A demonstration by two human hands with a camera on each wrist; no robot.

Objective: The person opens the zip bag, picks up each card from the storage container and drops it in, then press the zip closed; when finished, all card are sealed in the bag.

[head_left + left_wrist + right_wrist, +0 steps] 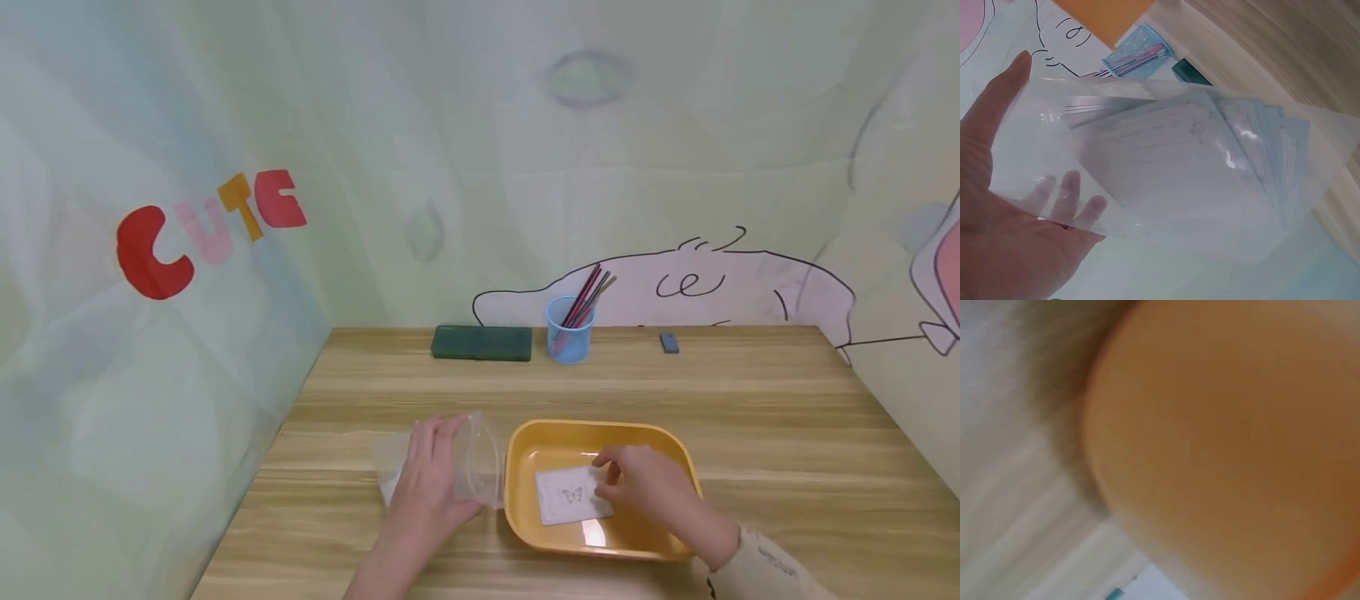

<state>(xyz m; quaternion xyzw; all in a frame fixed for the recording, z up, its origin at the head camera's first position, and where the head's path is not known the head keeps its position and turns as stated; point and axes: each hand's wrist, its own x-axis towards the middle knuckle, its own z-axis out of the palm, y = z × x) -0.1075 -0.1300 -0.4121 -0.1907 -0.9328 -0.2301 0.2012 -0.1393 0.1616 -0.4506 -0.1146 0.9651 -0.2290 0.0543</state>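
Left hand grasps a clear plastic bag. At its three o'clock, the right hand, grip unclear, reaches over a white butterfly-printed card in a rounded yellow tray.

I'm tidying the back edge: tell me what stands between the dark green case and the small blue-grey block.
The light blue cup, with thin sticks in it, stands between the green case and the block, in the head view.
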